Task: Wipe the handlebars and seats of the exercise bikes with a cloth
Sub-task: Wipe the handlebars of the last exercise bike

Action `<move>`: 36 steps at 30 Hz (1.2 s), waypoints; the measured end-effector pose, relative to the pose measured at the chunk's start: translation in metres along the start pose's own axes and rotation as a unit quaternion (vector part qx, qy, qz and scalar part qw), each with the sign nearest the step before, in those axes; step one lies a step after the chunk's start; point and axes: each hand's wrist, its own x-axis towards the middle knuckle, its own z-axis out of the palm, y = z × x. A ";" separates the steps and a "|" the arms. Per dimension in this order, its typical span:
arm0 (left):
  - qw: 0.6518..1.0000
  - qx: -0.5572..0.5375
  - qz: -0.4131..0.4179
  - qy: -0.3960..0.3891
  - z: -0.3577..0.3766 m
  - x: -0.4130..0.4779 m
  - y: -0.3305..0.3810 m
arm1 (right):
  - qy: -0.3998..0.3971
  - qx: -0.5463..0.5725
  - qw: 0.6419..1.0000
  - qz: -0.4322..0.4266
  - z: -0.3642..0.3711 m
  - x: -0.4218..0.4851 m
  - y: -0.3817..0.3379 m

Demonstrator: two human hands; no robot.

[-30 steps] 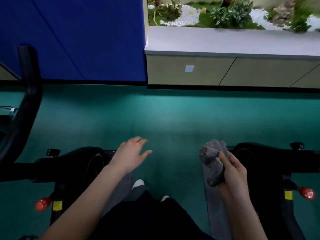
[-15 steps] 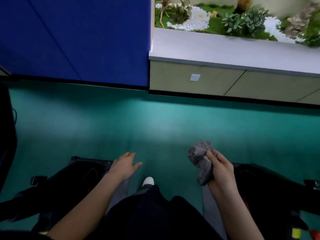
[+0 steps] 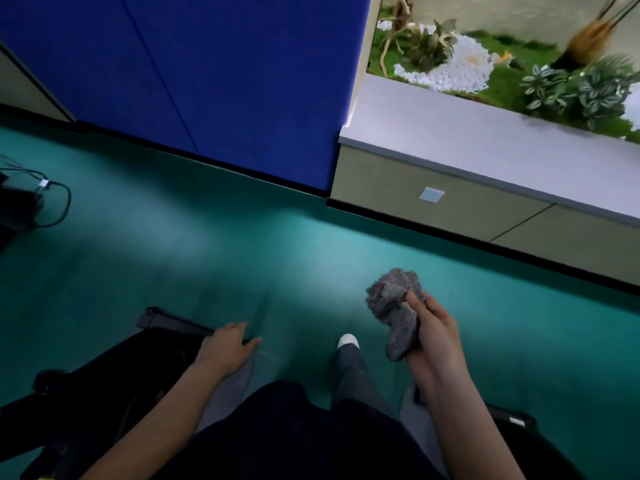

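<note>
Cloth [image 3: 394,313], bunched, sits gripped in our right hand [image 3: 433,337] above the green floor [image 3: 242,254], touching no bike. Our left hand [image 3: 227,348] hangs loosely spread over the black bike frame [image 3: 104,375]. No handlebar or seat shows; we should find one, then wipe with a flat fold.

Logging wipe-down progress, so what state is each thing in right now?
grey cloth, bunched up, held above the floor, touching no bike.
right hand, grips the cloth.
left hand, open, fingers relaxed, holds nothing.
left exercise bike, partly in view, untouched by the cloth.
cabinet doors, closed.
cable, lying looped on the floor.
</note>
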 end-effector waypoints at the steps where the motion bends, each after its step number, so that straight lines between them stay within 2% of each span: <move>1: 1.000 -0.010 -0.009 0.005 -0.003 0.006 0.009 | -0.008 -0.008 1.000 0.007 0.001 0.014 -0.010; 9: 0.991 -0.105 -0.030 0.078 -0.037 0.054 0.104 | -0.089 -0.064 0.994 0.019 0.020 0.112 -0.107; 13: 0.982 -0.143 -0.032 0.121 -0.055 0.068 0.121 | -0.136 -0.084 0.986 0.037 0.041 0.145 -0.128; 20: 0.970 -0.190 -0.117 0.095 -0.071 0.083 0.094 | -0.203 -0.130 0.964 0.111 0.111 0.185 -0.127; 28: 0.950 -0.243 -0.187 0.060 -0.119 0.141 0.036 | -0.231 -0.203 0.946 0.104 0.233 0.223 -0.104; 33: 0.954 -0.217 -0.194 0.076 -0.169 0.176 0.004 | -0.245 -0.231 0.935 0.111 0.311 0.240 -0.089; 36: 0.953 -0.197 -0.200 0.117 -0.201 0.187 -0.014 | -0.260 -0.245 0.924 0.134 0.353 0.249 -0.081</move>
